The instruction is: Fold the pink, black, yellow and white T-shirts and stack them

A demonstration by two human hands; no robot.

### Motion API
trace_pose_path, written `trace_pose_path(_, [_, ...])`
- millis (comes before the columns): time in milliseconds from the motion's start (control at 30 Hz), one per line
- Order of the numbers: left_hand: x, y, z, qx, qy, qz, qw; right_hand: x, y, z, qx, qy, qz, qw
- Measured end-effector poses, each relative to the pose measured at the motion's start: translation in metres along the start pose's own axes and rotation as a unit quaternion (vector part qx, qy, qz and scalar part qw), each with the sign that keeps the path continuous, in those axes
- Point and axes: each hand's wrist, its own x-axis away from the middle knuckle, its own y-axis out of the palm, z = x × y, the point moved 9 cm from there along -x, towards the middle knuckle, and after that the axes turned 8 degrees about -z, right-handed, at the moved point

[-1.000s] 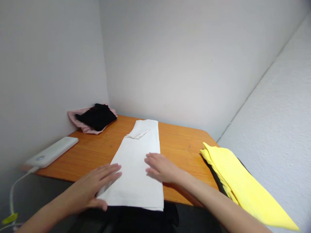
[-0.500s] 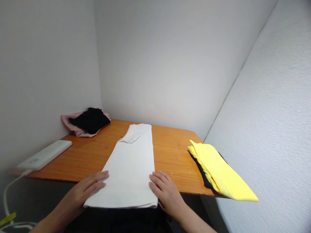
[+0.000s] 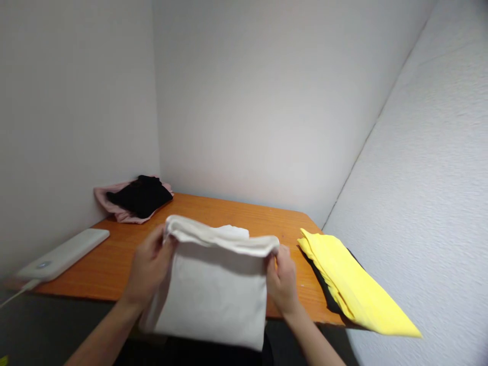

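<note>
A folded white shirt (image 3: 213, 295) is lifted off the table's front part, its near end raised into a thick upper fold. My left hand (image 3: 150, 264) pinches the left end of that fold, thumb on the near side. At the opposite end, my right hand (image 3: 281, 279) grips the right corner between thumb and fingers. The cloth hangs down between both hands past the front edge of the table. Beyond the raised fold, a far part of the shirt shows on the tabletop.
The orange-brown wooden table (image 3: 267, 216) meets pale walls. A yellow folded garment (image 3: 354, 279) lies on a black cloth (image 3: 331, 300) at right, overhanging the edge. Back left, a black garment (image 3: 143, 195) rests on a pink one (image 3: 104, 195). A white power bank (image 3: 64, 254) with a cable lies left.
My hands were flat along the sides of the shirt's near end. Now they grip it and have raised it up and away from me, off the table.
</note>
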Motion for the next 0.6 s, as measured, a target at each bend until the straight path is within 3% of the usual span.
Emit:
trace_pose_path(33, [-0.029, 0.008, 0.006, 0.008, -0.005, -0.008, 1.0, -0.022, 0.0, 0.004, 0.028, 0.041, 0.003, 0.999])
trace_pose_path(100, [-0.069, 0.034, 0.005, -0.054, -0.023, -0.077, 0.995, -0.054, 0.012, 0.015, 0.104, 0.111, -0.052, 0.987])
trace_pose_path(167, [-0.079, 0.053, -0.01, -0.131, -0.048, -0.138, 0.981, -0.06, 0.023, 0.028, 0.174, 0.163, -0.093, 0.967])
trace_pose_path(267, [-0.054, 0.069, -0.043, -0.179, -0.087, -0.183, 0.963, -0.035, 0.04, 0.047, 0.24, 0.194, -0.121, 0.943])
trace_pose_path(400, [-0.019, 0.088, -0.076, -0.199, -0.152, -0.255, 0.934, 0.002, 0.068, 0.05, 0.244, 0.158, -0.16, 0.943])
trace_pose_path(500, [-0.013, 0.101, -0.077, -0.193, -0.176, -0.302, 0.917, 0.014, 0.074, 0.037, 0.154, 0.156, -0.203, 0.954])
trace_pose_path(600, [0.0, 0.108, -0.067, -0.157, -0.185, -0.314, 0.918, 0.026, 0.07, 0.026, -0.017, 0.205, -0.256, 0.945])
